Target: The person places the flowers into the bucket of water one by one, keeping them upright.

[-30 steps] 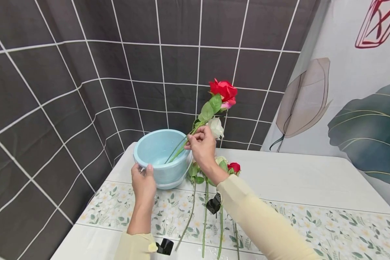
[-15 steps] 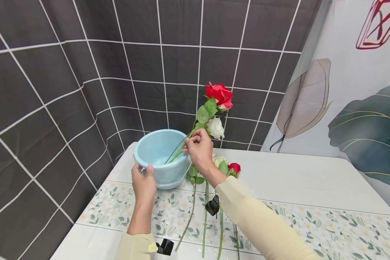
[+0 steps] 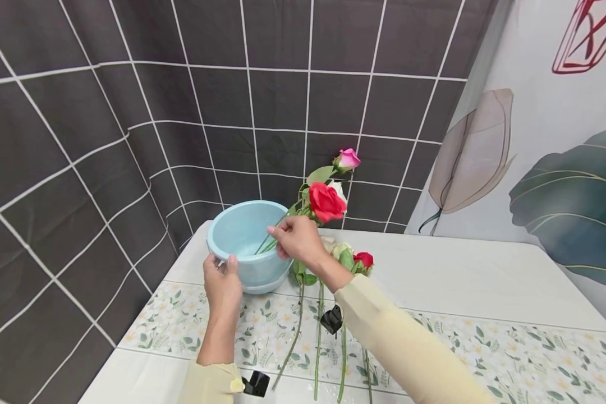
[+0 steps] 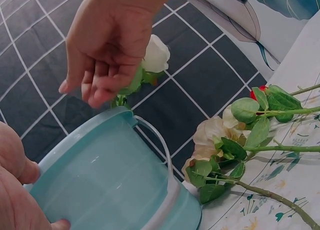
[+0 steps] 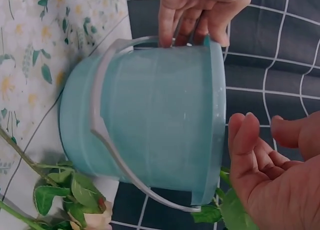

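Note:
A light blue bucket [image 3: 255, 272] with a pale handle [image 4: 167, 195] stands at the table's back left. My left hand [image 3: 224, 286] grips its near-left rim, thumb over the edge. Above the right side of the rim is my right hand [image 3: 301, 241], fingers loosely bent; the right wrist view shows nothing between fingertips and thumb. Just behind that hand, a red rose [image 3: 327, 202], a pink rosebud [image 3: 349, 159] and a white rose [image 4: 157, 54] lean out to the right, their stems [image 3: 269, 242] inside the bucket. The right hand partly hides those stems.
To the bucket's right, several roses lie on the table [image 3: 459, 275], among them a red rose [image 3: 365, 260] and a cream rose [image 4: 207, 135], long stems [image 3: 319, 342] pointing toward the front. A dark tiled-pattern backdrop [image 3: 278, 101] hangs close behind the bucket.
My right hand has let go of the red rose's stem and moved slightly down and left. The red rose has dropped lower, uncovering the pink rosebud. The left hand stays on the rim.

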